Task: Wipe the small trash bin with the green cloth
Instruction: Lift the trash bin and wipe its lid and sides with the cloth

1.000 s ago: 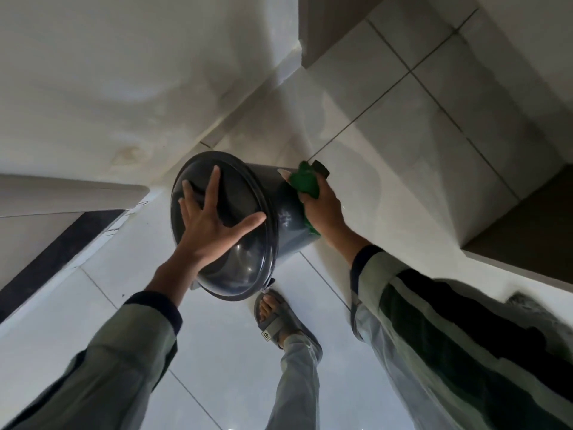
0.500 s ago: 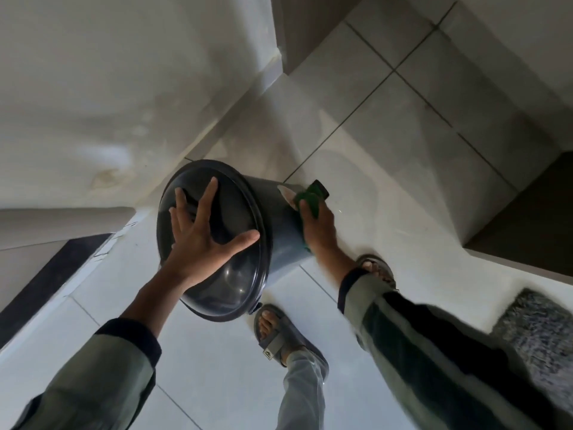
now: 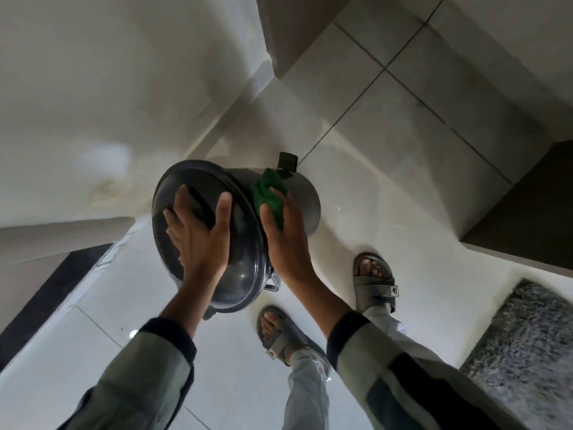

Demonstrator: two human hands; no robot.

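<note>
The small dark grey trash bin point(image 3: 305, 197) hangs tilted above the floor, its round lid facing me and its black pedal pointing away. My left hand point(image 3: 201, 234) lies flat on the lid with the fingers spread, holding the bin up. My right hand point(image 3: 283, 240) presses the bunched green cloth point(image 3: 268, 193) against the bin's side wall just behind the lid rim. Part of the cloth is hidden under the palm.
White floor tiles point(image 3: 387, 169) lie below, with my two sandalled feet point(image 3: 376, 282) under the bin. A grey shaggy mat point(image 3: 524, 346) lies at the right. A white wall point(image 3: 93, 88) rises at the left, and dark cabinet edges point(image 3: 527, 212) stand at the right.
My right hand has slid the green cloth along the bin's side from the far end toward the lid rim. The bin has turned, and the pedal now shows at its far end.
</note>
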